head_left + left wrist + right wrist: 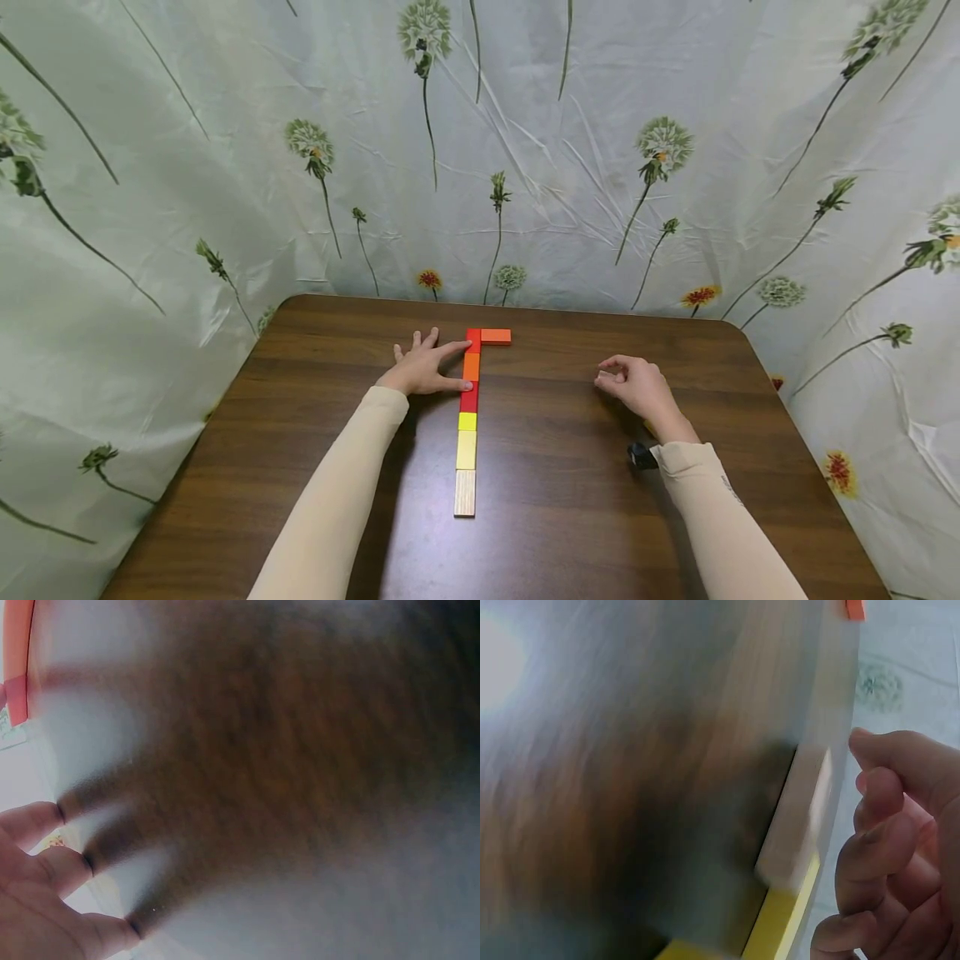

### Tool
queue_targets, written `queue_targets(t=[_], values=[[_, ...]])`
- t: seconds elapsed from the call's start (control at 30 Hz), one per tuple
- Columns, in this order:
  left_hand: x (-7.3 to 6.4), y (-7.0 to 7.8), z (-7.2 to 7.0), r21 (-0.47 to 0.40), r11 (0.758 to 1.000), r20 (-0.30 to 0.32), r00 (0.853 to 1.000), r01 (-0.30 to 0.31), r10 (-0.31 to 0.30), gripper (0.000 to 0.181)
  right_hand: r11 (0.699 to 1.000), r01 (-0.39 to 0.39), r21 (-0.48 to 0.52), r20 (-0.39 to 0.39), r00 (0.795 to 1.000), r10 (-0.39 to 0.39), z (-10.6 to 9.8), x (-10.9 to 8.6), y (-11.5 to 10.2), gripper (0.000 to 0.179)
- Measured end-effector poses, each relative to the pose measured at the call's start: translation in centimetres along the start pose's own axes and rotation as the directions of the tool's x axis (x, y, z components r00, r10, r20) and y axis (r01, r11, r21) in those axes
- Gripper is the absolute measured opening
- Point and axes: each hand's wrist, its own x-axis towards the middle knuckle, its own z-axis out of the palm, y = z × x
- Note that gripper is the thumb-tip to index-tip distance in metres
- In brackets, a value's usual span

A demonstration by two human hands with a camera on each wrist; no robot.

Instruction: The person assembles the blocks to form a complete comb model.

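Observation:
My left hand [425,367] spreads beside a straight row of flat blocks. Its index finger and thumb touch the row around an orange block [471,367]: the index finger at the red block [474,334], the thumb at the dark red block [468,402]. Nearer lie a yellow block [467,422], a pale yellow block [466,450] and a plain wood block [464,493]. An orange-red block [496,337] extends right from the far end. My right hand [637,387] hovers with loosely curled fingers, nothing visibly held. Beside it are a pale block [795,817] and a yellow block [780,919], blurred.
The brown wooden table [555,517] has rounded far corners. Behind it and along the sides hangs a pale curtain [480,167] printed with flowers. A small black object [641,456] is at my right wrist. Another yellow piece [694,951] shows low in the right wrist view.

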Motion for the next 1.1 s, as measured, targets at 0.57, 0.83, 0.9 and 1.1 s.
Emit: queue_targets(t=[0.57,0.83,0.9,1.1], values=[[-0.5,0.1,0.0,0.003,1.000,-0.004,1.000,0.002,-0.002,0.092,0.996,-0.083,-0.017,0.024,0.996,0.084,-0.7,-1.2,2.5,0.035],[-0.3,0.1,0.1,0.006,1.000,-0.004,1.000,0.001,-0.001,0.092,0.997,-0.082,-0.012,0.036,0.996,0.083,-0.9,-1.2,2.7,0.035],[-0.2,0.1,0.1,0.008,1.000,-0.005,1.000,0.003,-0.003,0.091,0.997,-0.073,-0.015,0.034,0.997,0.074,-0.9,-1.1,2.7,0.033],[-0.1,0.0,0.0,0.012,1.000,0.001,1.000,-0.001,0.001,0.092,0.998,-0.050,-0.026,0.032,0.998,0.051,-0.7,-0.8,2.2,0.030]])
